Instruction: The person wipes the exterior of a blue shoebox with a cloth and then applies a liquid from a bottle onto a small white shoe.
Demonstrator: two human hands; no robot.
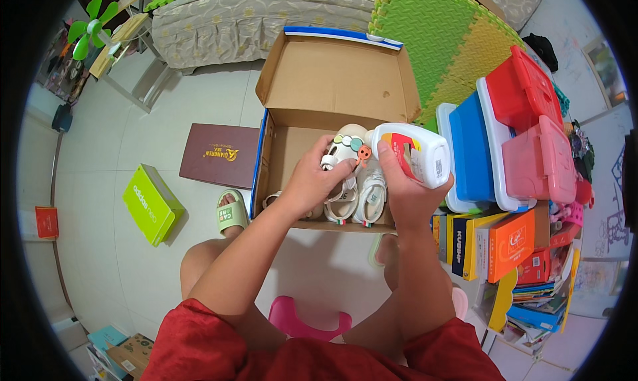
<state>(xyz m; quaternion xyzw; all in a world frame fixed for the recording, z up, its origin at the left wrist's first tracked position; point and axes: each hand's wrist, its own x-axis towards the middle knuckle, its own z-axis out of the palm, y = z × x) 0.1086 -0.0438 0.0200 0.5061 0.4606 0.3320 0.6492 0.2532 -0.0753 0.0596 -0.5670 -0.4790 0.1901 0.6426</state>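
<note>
My left hand (311,184) grips a small white shoe (344,149) with green and teal discs and an orange smiling charm on it. In my right hand (416,201) is a white plastic bottle (431,149) with a red and yellow label, tipped on its side. Its neck end points left at the shoe; whether they touch, I cannot tell. Both hands are above an open cardboard box (344,77), its lid folded back. Inside the box, near its front wall, lies a pair of white strappy sandals (371,199), partly covered by my hands.
A brown shoebox (219,154) and a lime-green Adidas box (152,204) lie left on the tiles. Blue (468,152), red (516,94) and pink (536,162) storage bins stack at right, behind an orange box (513,244). A pink plastic stool (299,321) is beneath me.
</note>
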